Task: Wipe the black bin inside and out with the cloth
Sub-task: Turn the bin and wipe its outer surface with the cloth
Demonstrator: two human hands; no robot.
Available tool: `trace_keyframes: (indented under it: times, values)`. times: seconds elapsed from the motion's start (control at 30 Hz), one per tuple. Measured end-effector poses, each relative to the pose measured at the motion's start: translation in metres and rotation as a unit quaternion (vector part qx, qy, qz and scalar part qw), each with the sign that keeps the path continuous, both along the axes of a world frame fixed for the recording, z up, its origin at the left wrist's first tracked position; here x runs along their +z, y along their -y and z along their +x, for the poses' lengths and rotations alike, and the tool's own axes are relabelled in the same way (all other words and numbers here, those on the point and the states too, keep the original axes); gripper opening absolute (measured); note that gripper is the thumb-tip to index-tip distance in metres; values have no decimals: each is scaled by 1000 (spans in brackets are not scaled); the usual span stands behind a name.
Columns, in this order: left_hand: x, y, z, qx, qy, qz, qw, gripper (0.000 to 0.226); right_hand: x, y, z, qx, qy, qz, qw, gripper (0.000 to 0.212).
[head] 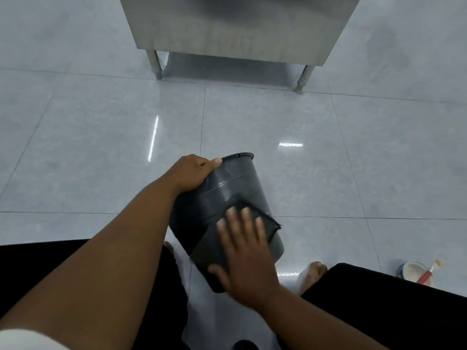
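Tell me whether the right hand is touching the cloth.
Touching. The head view shows the right hand pressing flat on the cloth, which lies against the black bin.

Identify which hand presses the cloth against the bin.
The right hand: it lies flat on the cloth against the side of the black bin, while the left hand grips the far end.

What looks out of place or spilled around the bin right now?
Nothing spilled or damaged. The black bin is tipped only because the left hand grips its far end while the right hand presses the cloth against its side.
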State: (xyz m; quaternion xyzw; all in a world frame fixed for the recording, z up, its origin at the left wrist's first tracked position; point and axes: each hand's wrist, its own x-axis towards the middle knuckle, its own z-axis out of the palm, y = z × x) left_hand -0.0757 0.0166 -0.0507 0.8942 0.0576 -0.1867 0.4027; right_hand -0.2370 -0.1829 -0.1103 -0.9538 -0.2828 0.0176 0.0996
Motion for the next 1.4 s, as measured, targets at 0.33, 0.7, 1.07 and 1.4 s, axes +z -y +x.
trace_keyframes:
  times: [0.33, 0.7, 1.07, 1.4]
  values:
    - [3, 1, 4, 22, -49, -82, 995, 69, -14, 72, 36, -78, -150, 193, 967, 86]
    - [-27, -31, -2, 154, -40, -77, 984, 56, 4, 6, 38, -209, -108, 147, 961, 98]
    - [15, 19, 15, -68, 0, 57, 996, 58, 1, -32, 24, 66, 46, 55, 995, 84]
    - [4, -5, 10, -39, 13, 19, 999, 60, -23, 25, 60, -400, -478, 343, 703, 69]
